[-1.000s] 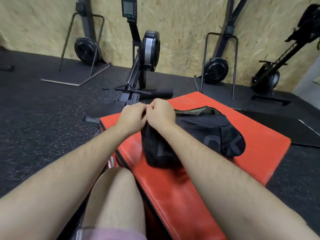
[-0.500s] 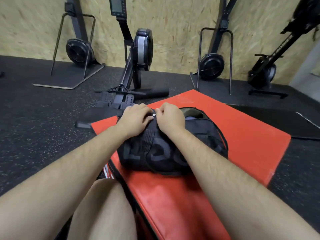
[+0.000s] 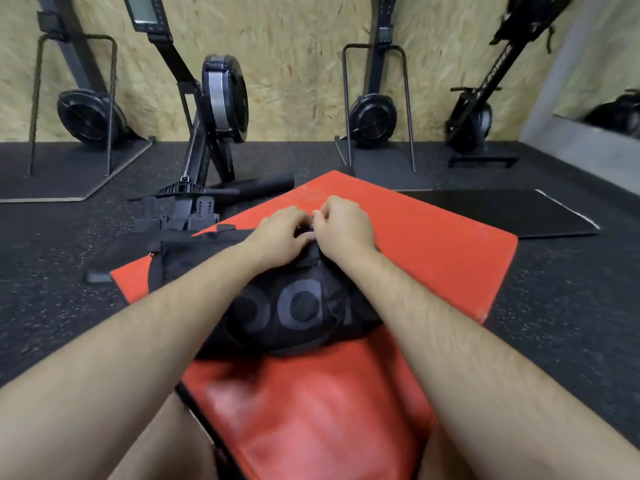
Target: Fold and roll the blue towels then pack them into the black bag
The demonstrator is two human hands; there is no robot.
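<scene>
On the red mat (image 3: 433,265), seen from the head, the black bag (image 3: 298,306) is laid. At its 12 o'clock edge the fabric is pinched by the curled fingers of the left hand (image 3: 277,237) and the right hand (image 3: 343,228).

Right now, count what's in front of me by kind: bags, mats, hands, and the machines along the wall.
Black bag: 1
Red mat: 1
Black floor mat: 1
Hands: 2, left hand, right hand
Machines: 4
Total: 9
</scene>
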